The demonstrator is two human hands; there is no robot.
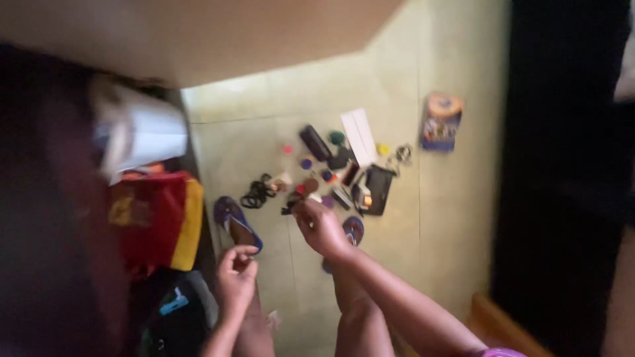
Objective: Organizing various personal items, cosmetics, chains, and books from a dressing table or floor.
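Observation:
The view is blurred. My right hand (pixel 322 228) is raised over the pale green tiled floor (pixel 264 119), its fingers bunched near a scatter of small items; whether it holds one is unclear. My left hand (pixel 236 271) hangs lower left above my knee, with its fingers curled and thumb meeting forefinger. Just beyond my right hand lie small round coloured pieces (pixel 308 173), a black oblong case (pixel 315 143), a white paper strip (pixel 360 136) and a black pouch (pixel 378 190). A tangle of black cord (pixel 256 193) lies to their left.
Blue flip-flops (pixel 235 223) are on my feet. A colourful box (pixel 442 121) lies at the far right of the floor. A red and yellow bag (pixel 156 218) and white paper (pixel 142 132) sit at left. A dark wall (pixel 562 172) stands at right.

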